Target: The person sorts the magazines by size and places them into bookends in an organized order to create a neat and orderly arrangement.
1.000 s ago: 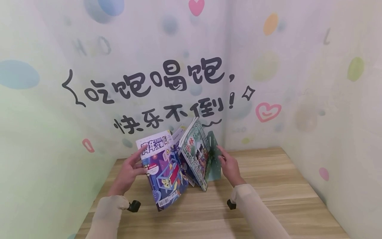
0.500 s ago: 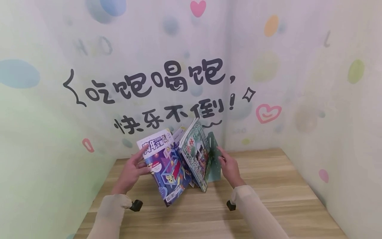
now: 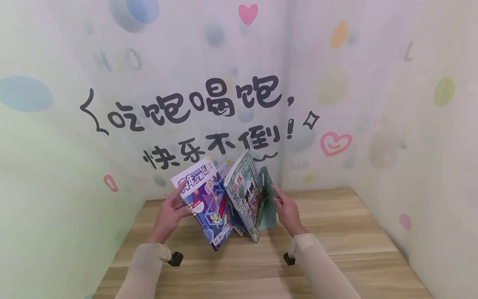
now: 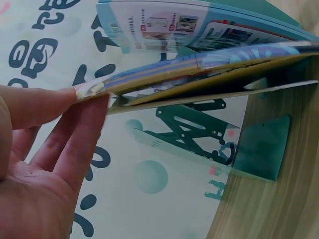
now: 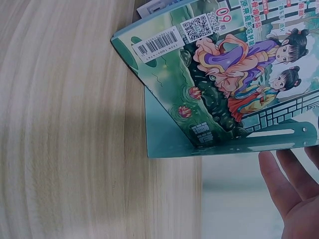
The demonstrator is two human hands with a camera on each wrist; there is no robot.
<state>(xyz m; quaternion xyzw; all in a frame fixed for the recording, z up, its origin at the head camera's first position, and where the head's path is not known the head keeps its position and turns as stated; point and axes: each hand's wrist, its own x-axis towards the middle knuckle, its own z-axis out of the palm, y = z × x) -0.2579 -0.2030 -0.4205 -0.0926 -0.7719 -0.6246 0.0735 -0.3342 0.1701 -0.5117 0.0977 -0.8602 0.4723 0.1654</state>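
Observation:
Between its thumb and fingers, my left hand [image 3: 169, 216] pinches the left edge of a purple magazine [image 3: 209, 203], which leans with its lower end toward the right. A green-covered magazine [image 3: 244, 195] stands tilted to the right of it, and part of another magazine [image 3: 225, 167] shows between the two. These stand in a green metal expandable bookend [image 4: 261, 149], whose crossed folding arms and left plate appear in the left wrist view. My right hand [image 3: 289, 211] has its extended fingertips at the outer face of the bookend's right plate [image 5: 169, 132].
A wood-grain table [image 3: 336, 249] carries everything. Close behind its back edge rises a pale wall [image 3: 209, 50] with black lettering and coloured dots, and further walls flank both sides. A black wrist camera [image 3: 175, 259] sits at the left cuff.
My left hand has shifted slightly right, and the purple magazine's lower end has swung right and up, closer to the other magazines. My right hand has stayed at the bookend's plate.

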